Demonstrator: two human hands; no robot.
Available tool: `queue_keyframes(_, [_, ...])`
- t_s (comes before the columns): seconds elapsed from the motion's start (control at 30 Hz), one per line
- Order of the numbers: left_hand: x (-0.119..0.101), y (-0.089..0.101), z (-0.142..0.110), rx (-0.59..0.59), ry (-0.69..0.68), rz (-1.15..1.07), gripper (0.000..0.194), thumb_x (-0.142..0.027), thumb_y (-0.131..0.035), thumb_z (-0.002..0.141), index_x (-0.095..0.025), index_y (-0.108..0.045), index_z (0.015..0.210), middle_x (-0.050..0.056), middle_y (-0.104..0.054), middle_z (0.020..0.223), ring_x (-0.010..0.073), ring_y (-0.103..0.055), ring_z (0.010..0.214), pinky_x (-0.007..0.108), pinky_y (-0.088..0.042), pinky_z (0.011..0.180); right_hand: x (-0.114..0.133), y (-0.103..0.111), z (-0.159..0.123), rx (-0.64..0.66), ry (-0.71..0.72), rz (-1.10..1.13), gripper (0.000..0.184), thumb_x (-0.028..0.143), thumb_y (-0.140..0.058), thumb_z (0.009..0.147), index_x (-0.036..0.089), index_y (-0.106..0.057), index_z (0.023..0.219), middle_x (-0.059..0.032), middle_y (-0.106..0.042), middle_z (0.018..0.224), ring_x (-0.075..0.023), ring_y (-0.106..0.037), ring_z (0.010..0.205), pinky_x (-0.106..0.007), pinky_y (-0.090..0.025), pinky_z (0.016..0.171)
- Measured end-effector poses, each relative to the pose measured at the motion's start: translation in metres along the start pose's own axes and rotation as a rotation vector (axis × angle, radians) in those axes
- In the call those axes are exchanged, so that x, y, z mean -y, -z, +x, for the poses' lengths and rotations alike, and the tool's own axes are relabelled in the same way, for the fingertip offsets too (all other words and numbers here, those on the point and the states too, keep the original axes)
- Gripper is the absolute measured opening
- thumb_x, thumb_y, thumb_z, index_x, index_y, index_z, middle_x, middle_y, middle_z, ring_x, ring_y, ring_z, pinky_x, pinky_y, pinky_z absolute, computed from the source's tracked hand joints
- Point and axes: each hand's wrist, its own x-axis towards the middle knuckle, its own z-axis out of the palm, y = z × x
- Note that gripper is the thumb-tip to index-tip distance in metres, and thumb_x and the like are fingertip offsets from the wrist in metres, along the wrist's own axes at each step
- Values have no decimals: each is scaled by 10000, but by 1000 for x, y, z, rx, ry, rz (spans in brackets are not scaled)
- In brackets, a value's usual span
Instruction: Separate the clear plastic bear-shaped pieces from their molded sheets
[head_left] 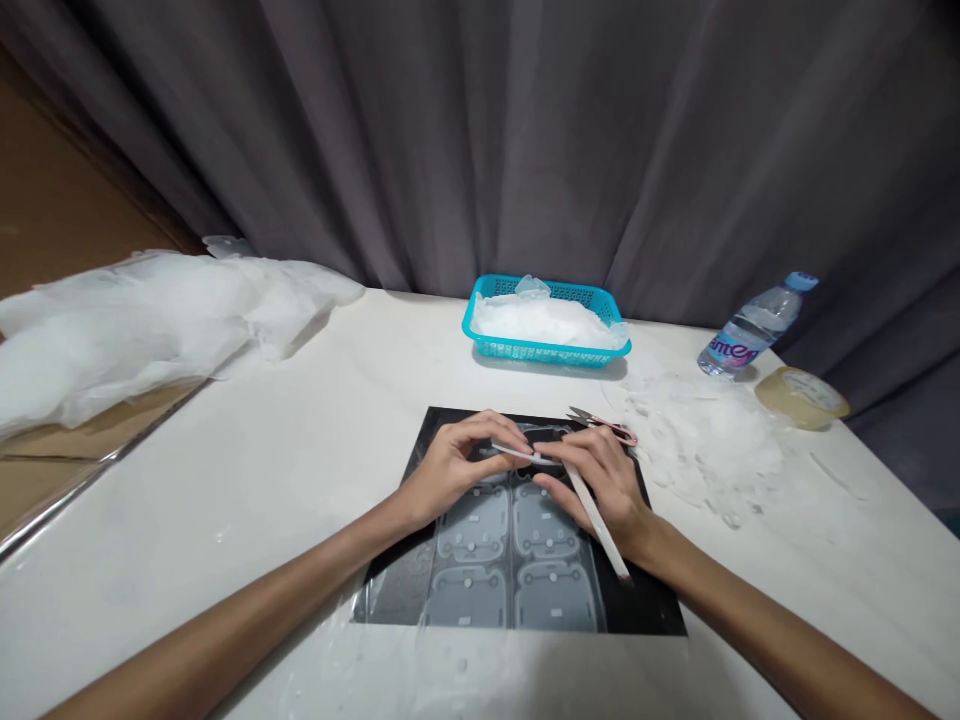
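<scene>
My left hand (pixel 469 462) pinches a thin, pale plastic piece (pixel 517 452) between thumb and fingers, seen nearly edge-on. My right hand (pixel 600 475) meets its other end with the fingertips. A slim white stick (pixel 598 522) with a dark lower end is also held in that hand, slanting down across the palm; its exact kind is unclear. Under both hands lies a black board (pixel 645 590) bearing a clear sheet of rounded, translucent plastic shapes (pixel 472 522) in rows. Small scissors (pixel 600 424) with pinkish handles rest at the board's far right edge, partly behind my right hand.
A blue-green basket (pixel 551 350) holding white translucent pieces stands by the curtain (pixel 420 140). Plastic scraps (pixel 709 435), a water bottle (pixel 757 325) and a tape roll (pixel 802 397) are on the right. White bagged material (pixel 165 310) lies over cardboard at the left.
</scene>
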Motion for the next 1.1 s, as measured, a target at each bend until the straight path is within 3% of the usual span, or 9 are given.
queue_keyframes(0.23, [-3, -1, 0, 99, 71, -33, 86, -271, -805, 897, -206, -830, 948, 76, -782, 991, 206, -723, 978, 335, -541, 921, 1, 1, -1, -54, 54, 11, 226, 110, -690, 946, 171, -693, 1164, -54, -674, 865, -185, -624, 782, -313, -543, 701])
queue_keyframes(0.63, [-10, -4, 3, 153, 94, 25, 105, -295, -794, 899, -198, -808, 937, 58, -792, 977, 212, -724, 967, 326, -535, 914, 0, 3, -3, -35, 48, 10, 230, 113, -691, 951, 185, -649, 1166, -54, -687, 876, -184, -608, 780, -324, -528, 699])
queue_keyframes(0.9, [-11, -6, -3, 57, 129, 197, 223, -383, -735, 948, -192, -721, 1061, 47, -741, 1049, 205, -677, 980, 321, -496, 895, 0, -2, 3, -44, -151, -80, 106, 109, -556, 978, 210, -582, 961, -37, -628, 840, -201, -577, 801, -359, -485, 758])
queue_keyframes(0.97, [-12, -6, -3, 58, 101, 220, 196, -368, -715, 963, -191, -727, 1045, 49, -737, 1040, 207, -675, 980, 329, -490, 906, 0, -1, 3, -27, -147, -74, 43, 166, -573, 980, 204, -587, 995, -51, -633, 867, -214, -584, 822, -367, -487, 755])
queue_keyframes(1.1, [-12, -7, -3, 50, 28, 225, 137, -314, -707, 975, -202, -764, 1028, 48, -717, 1019, 188, -665, 963, 310, -485, 891, 1, 0, 1, -36, -79, -61, 230, 260, -668, 975, 185, -595, 1179, -88, -669, 984, -237, -626, 900, -384, -510, 781])
